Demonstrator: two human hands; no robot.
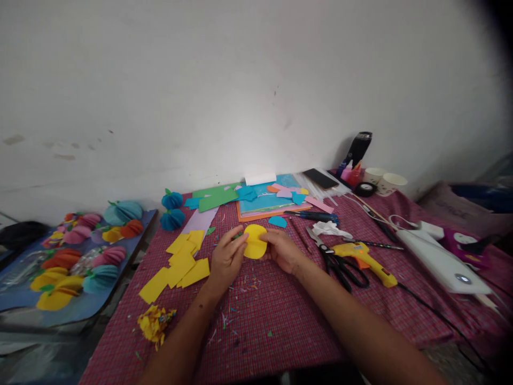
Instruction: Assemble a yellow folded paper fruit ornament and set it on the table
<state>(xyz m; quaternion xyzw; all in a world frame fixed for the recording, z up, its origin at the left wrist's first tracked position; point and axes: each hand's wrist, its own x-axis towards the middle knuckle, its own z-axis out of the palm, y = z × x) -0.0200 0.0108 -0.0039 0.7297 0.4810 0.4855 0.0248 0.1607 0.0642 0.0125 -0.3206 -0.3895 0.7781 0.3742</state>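
Between my hands, above the middle of the table, is a round yellow paper piece [255, 242]. My left hand [229, 255] grips its left edge, thumb and fingers closed on it. On the other side, my right hand [281, 250] pinches the right edge. Whether the piece is one sheet or several layers I cannot tell. Yellow paper squares [182, 262] lie spread to the left of my left hand. Small paper scraps are scattered on the cloth below my hands. Black-handled scissors [336, 262] rest to the right of my right hand.
A yellow glue gun [366, 259] with a cable lies right of the scissors. Blue paper pumpkins [172, 219] stand at back left. Finished paper shapes fill a blue side table [116, 278]. A black bottle [358, 147], paper cups [390, 183] and a phone [320, 178] are at back right.
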